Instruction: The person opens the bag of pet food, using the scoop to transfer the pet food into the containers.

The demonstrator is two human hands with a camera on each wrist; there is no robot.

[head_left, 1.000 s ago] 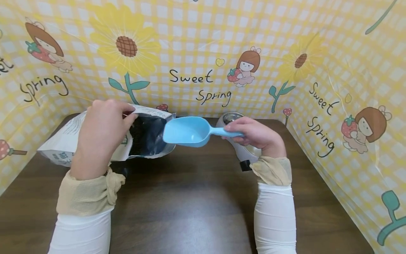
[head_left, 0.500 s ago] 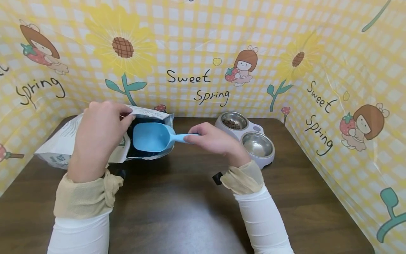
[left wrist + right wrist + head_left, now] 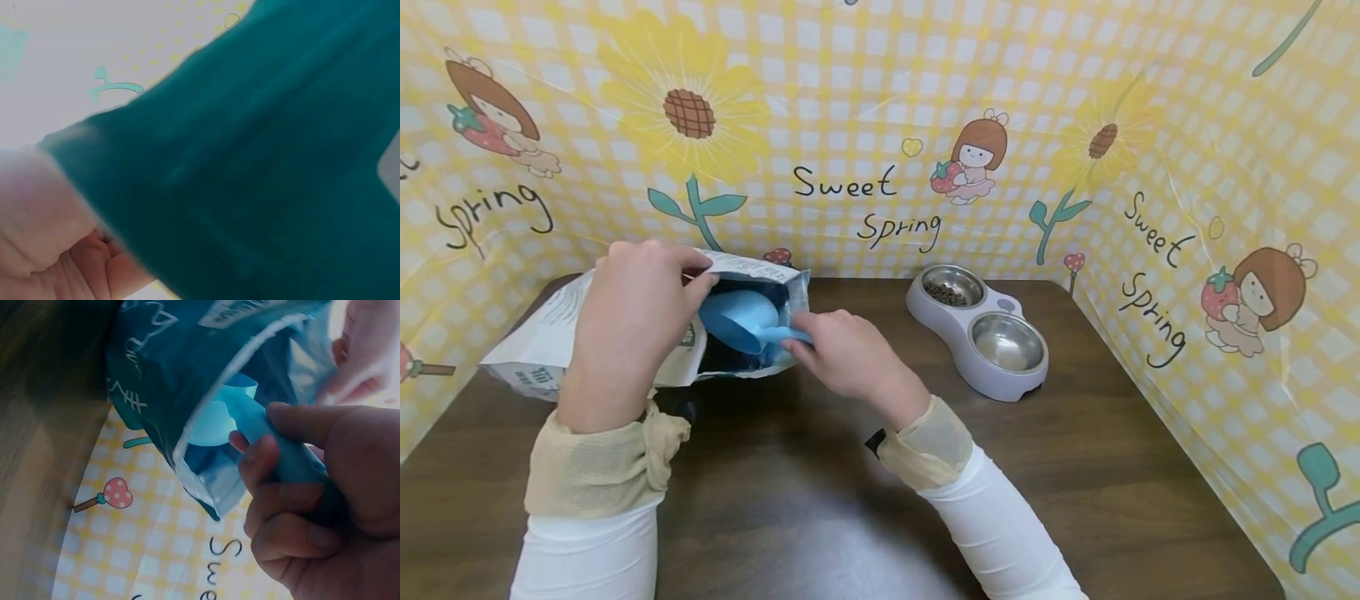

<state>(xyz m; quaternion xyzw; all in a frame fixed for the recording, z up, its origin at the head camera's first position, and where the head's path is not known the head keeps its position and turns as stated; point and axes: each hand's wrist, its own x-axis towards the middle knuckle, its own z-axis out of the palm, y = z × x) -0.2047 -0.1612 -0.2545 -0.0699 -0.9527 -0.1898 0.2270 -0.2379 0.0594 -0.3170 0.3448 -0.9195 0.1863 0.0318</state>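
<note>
A white and teal feed bag (image 3: 550,333) lies on the dark table, its mouth facing right. My left hand (image 3: 632,325) grips the bag's upper lip and holds the mouth open; in the left wrist view the teal bag (image 3: 262,162) fills the frame beside my left hand (image 3: 56,244). My right hand (image 3: 842,362) grips the handle of a light blue scoop (image 3: 737,321), whose bowl is inside the bag mouth. The right wrist view shows the scoop (image 3: 250,419) going into the bag (image 3: 181,362), held by my right hand (image 3: 306,512).
A grey double pet bowl (image 3: 977,333) stands at the back right of the table (image 3: 820,508); its far cup holds brown kibble (image 3: 945,293), the near cup shows bare steel. Yellow checked cartoon panels (image 3: 880,133) wall in the back and both sides.
My right hand has carried the scoop leftward from beside the pet bowl into the bag's mouth. The left hand has kept hold of the bag's lip.
</note>
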